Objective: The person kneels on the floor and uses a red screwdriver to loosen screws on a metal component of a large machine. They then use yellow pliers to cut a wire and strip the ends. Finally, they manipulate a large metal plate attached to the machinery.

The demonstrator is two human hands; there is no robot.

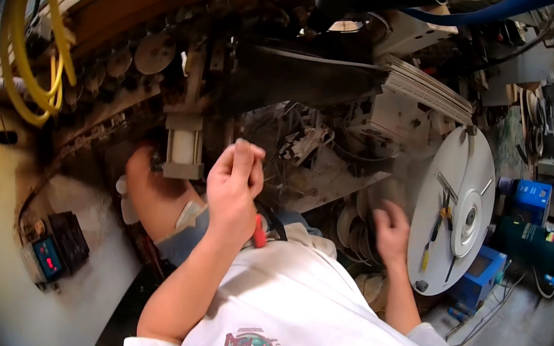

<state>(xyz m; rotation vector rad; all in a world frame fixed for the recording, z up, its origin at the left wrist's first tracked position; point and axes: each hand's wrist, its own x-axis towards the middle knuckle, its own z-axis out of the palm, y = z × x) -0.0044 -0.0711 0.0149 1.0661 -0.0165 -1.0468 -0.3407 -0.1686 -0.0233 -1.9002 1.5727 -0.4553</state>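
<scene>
My left hand (238,179) is raised in front of me, its fingers curled together. Whatever they may hold is hidden. Behind it stands a metal cylinder block (182,147) of the machine. A red handle (258,232) shows beside my left wrist, at my waist. Lower on the right, my right hand (392,228) has its fingers loosely apart, with nothing seen in them. It is just left of a large white disc (429,239). On this disc lie a yellow-handled screwdriver (425,254), other slim tools and a metal rule (446,186).
The dark machine (304,69) fills the far side, with yellow hoses (17,62) at upper left and blue hoses (485,12) at upper right. A control box with a display (49,256) is at left. A green motor-like cylinder (535,248) and blue boxes (480,277) stand at lower right.
</scene>
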